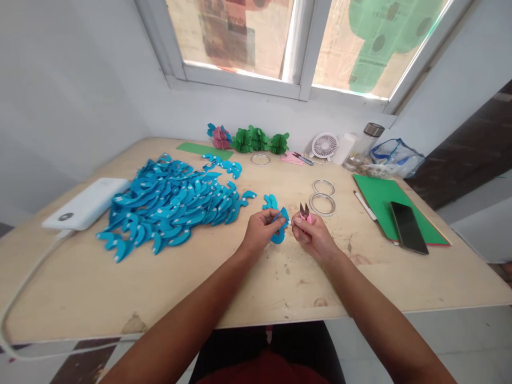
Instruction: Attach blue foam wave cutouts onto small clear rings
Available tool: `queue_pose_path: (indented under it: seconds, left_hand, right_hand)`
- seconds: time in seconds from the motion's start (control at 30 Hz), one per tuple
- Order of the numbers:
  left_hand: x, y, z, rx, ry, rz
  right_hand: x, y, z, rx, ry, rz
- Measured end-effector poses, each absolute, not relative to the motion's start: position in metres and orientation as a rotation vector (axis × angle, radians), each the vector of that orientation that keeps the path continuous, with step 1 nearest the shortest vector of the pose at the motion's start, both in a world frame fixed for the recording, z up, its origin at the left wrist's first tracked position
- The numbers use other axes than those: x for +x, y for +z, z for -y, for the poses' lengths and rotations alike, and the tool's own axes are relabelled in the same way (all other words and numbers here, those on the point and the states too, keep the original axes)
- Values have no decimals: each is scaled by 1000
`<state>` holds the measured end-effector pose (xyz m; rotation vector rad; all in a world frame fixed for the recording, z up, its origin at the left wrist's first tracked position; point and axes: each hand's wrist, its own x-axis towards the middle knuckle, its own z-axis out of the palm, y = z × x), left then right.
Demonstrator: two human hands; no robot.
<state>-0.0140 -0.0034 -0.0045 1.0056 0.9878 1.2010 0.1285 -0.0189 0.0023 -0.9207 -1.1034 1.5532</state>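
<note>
My left hand [261, 230] is closed on a blue curved paper piece [280, 228] above the middle of the wooden table [200, 288]. Right beside it, my right hand [312, 234] is closed on small pink-handled snips [305, 212], blades pointing up and away. The fingertips of both hands meet at the edge of the blue piece. Another blue piece [270, 202] lies just behind my left hand. A big heap of similar blue pieces [172, 205] covers the table to the left.
A white power bank [86, 204] with a cable lies at the far left. Two metal rings [323, 197], a green folder [394, 210] with a black phone [408, 226], a small fan [325, 145], a jar [366, 144], a plastic bag [396, 159] and green paper decorations [260, 140] stand behind.
</note>
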Motion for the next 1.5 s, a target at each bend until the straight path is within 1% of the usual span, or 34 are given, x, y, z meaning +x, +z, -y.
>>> queue_pose_path:
  seconds: [0.17, 0.37, 0.83, 1.5]
  left_hand:
    - [-13, -3, 3, 1000, 1222, -1003]
    - [-12, -6, 5, 1025, 1194, -1024]
    - [-10, -4, 8, 1065, 1099, -1040]
    - [-9, 2, 9, 1106, 1067, -1031]
  right_hand:
    - [126, 2, 17, -1092, 1394, 1200]
    - [129, 0, 14, -1170, 1254, 1237]
    - [130, -1, 13, -1204, 1134, 1349]
    - [130, -6, 11, -1248, 1054, 1405]
